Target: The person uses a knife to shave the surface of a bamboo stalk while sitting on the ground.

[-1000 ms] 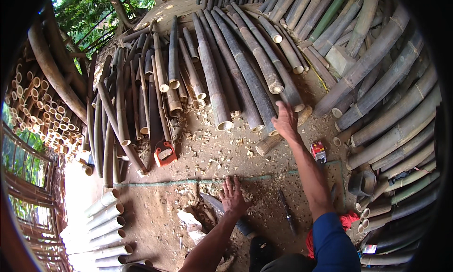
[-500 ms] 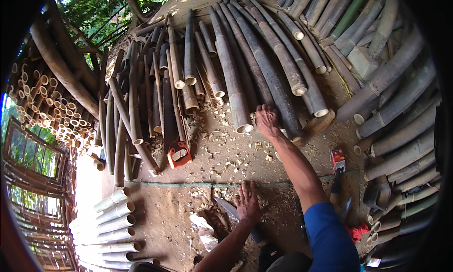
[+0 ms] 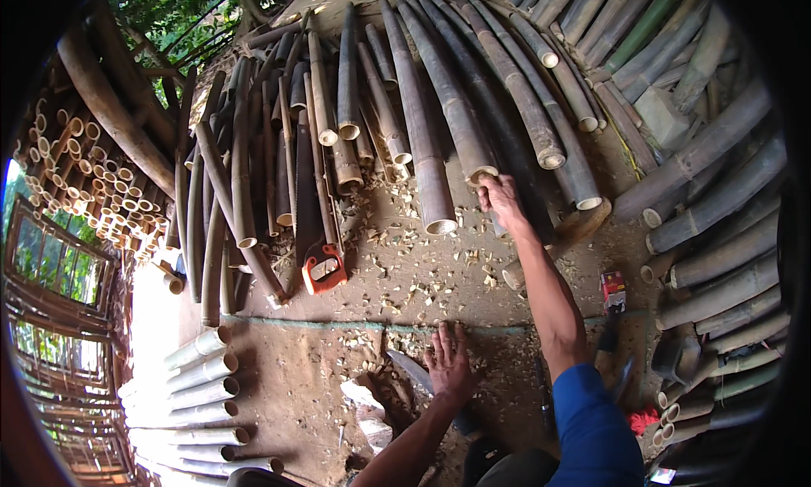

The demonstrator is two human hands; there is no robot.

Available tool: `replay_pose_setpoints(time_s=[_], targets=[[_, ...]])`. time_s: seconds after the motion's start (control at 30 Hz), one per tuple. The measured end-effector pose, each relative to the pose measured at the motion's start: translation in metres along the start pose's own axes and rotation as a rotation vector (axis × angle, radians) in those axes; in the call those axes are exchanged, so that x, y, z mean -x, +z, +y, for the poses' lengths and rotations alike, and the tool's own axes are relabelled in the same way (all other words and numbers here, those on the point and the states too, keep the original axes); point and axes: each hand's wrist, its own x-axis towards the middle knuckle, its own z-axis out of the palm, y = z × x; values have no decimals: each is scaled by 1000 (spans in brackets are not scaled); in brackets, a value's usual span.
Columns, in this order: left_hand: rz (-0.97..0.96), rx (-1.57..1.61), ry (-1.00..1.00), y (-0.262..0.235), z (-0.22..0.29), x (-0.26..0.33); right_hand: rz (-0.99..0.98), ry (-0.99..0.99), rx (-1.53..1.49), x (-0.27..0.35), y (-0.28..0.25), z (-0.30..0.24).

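My right hand (image 3: 502,201) is closed on the near end of a long grey-brown bamboo pole (image 3: 456,119), its fingers at the open rim. That pole lies among several others pointing away from me. Just left of it is another bamboo pole (image 3: 428,166) with a pale cut end. My left hand (image 3: 449,364) rests on the ground with its fingers spread and holds nothing. Beside it lies a curved blade (image 3: 409,369), its lower part hidden by my left hand and arm. A short bamboo end (image 3: 514,275) shows beneath my right forearm.
An orange-handled handsaw (image 3: 325,270) leans among thinner poles at left. Cut bamboo tubes (image 3: 198,377) lie in a row at lower left, with a stack (image 3: 93,183) behind. Thick poles (image 3: 718,280) line the right side. A red box (image 3: 612,291) and wood chips (image 3: 405,272) are on the ground.
My right hand has moved slightly away from me and right, and the gripped pole's near end has shifted with it. My left hand has stayed in place on the ground.
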Motion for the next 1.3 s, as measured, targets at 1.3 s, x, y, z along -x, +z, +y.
replay_pose_setpoints(time_s=[1.3], targets=[[-12,-12,-57,-3,-8,1,-326,278,-946,92,122,-27]])
